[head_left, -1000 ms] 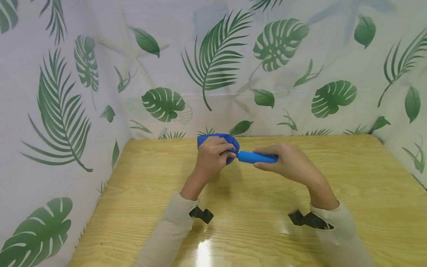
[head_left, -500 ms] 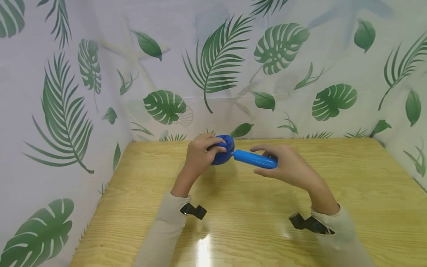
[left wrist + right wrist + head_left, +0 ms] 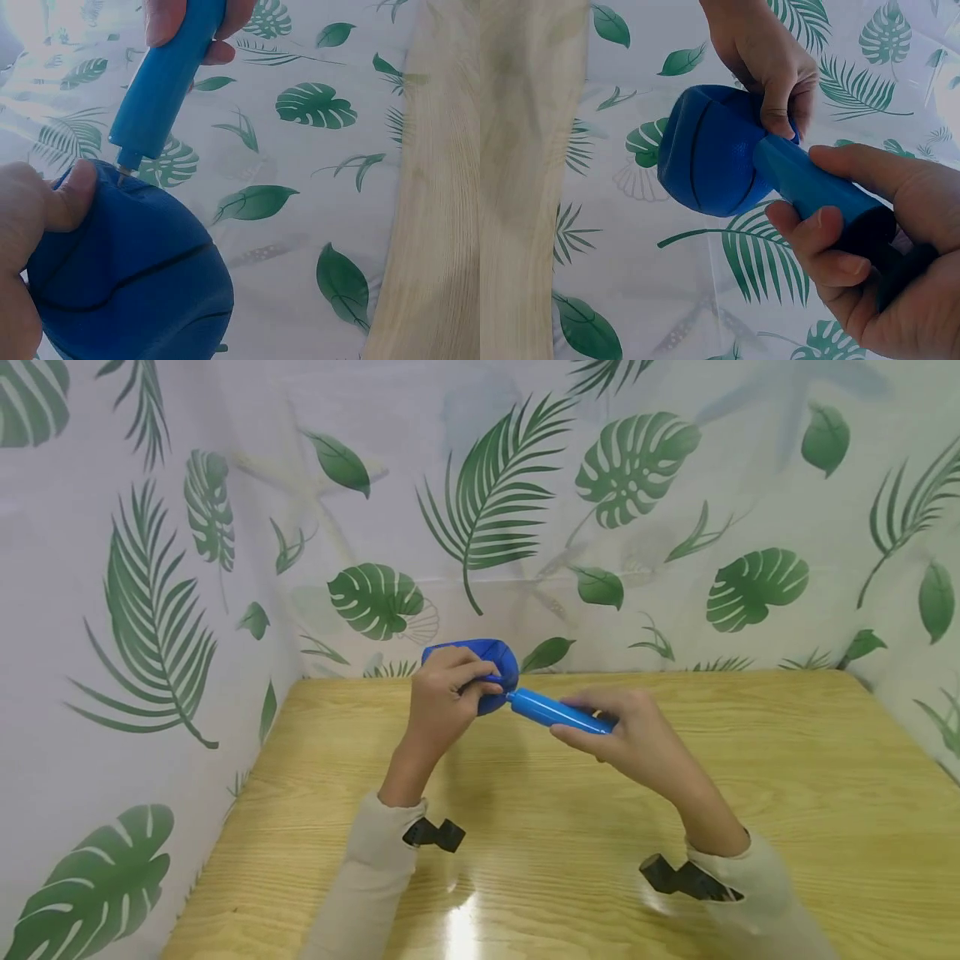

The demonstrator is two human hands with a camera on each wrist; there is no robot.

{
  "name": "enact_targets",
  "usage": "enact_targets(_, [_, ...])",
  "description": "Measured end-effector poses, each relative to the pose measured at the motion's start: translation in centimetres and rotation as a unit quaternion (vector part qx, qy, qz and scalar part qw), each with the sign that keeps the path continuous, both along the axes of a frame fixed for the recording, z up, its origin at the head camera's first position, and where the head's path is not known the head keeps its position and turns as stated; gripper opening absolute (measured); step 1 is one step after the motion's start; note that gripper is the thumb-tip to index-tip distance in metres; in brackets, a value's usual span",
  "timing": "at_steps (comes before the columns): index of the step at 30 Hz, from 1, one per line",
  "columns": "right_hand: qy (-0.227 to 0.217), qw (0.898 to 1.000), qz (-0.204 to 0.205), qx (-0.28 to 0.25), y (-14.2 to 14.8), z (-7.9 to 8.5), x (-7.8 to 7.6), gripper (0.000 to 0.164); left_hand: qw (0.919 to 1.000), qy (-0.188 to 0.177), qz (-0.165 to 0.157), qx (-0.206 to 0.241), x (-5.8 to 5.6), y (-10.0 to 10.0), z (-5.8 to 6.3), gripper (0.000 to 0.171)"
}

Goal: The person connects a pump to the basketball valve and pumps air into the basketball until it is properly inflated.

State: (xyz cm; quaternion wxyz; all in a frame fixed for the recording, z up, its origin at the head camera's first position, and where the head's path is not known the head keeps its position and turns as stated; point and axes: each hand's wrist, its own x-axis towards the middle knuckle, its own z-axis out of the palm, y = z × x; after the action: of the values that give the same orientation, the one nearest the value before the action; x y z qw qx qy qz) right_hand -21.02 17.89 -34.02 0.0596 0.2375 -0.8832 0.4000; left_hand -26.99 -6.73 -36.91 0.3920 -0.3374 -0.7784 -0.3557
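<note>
A blue ball (image 3: pixel 498 664) with black seams, its side dented in, is held above the far part of the table by my left hand (image 3: pixel 442 697). The left thumb presses on the ball beside a thin needle (image 3: pixel 122 177). That needle joins the ball to a blue hand pump (image 3: pixel 555 710), which slopes down toward the right. My right hand (image 3: pixel 641 731) grips the pump's barrel near its rear end, thumb on one side and fingers on the other. The pump's black handle (image 3: pixel 906 276) sits close to the right palm in the right wrist view.
Below both hands lies a light wood table (image 3: pixel 570 843). A white cloth backdrop (image 3: pixel 645 568) printed with green leaves rises at the back and both sides. Each beige sleeve (image 3: pixel 375 860) carries a small black wrist camera (image 3: pixel 435 833).
Both hands have shifted left with the ball and pump. The ball turned in the left hand, then rose a little. The pump has gone from nearly level to a clearer slope.
</note>
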Motion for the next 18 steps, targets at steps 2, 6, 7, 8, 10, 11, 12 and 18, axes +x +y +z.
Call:
enact_targets(2, [-0.024, 1.0, 0.002, -0.001, 0.2, 0.1, 0.1, 0.032, 0.9998, 0.002, -0.009, -0.018, 0.1, 0.1, 0.0, 0.011])
enact_targets(6, [-0.088, 0.996, -0.001, 0.003, 0.7, 0.5, 0.1, 0.038, 0.9989, -0.014, -0.028, -0.036, 0.3, 0.4, 0.0, 0.011])
enact_targets(7, [-0.101, 0.995, -0.003, 0.005, 0.8, 0.6, 0.1, 0.04, 0.9986, -0.022, -0.034, -0.034, 0.4, 0.4, -0.1, 0.01])
enact_targets(8, [-0.113, 0.994, -0.005, 0.007, 0.9, 0.7, 0.0, 0.041, 0.9983, -0.031, -0.041, -0.03, 0.4, 0.5, -0.1, 0.009])
enact_targets(10, [-0.13, 0.991, -0.004, 0.006, 1.1, 0.8, 0.0, 0.043, 0.9969, -0.053, -0.057, -0.016, 0.4, 0.6, -0.2, 0.008])
enact_targets(11, [-0.134, 0.991, -0.002, 0.005, 1.1, 0.9, 0.0, 0.044, 0.9954, -0.068, -0.068, -0.007, 0.4, 0.7, -0.2, 0.007])
enact_targets(12, [-0.137, 0.991, 0.001, 0.004, 1.2, 0.9, 0.0, 0.044, 0.9933, -0.084, -0.079, 0.003, 0.4, 0.7, -0.3, 0.007])
enact_targets(18, [-0.151, 0.989, 0.002, -0.007, 1.2, 1.0, 0.0, 0.04, 0.9699, -0.194, -0.126, 0.077, 0.4, 1.1, -0.7, 0.009])
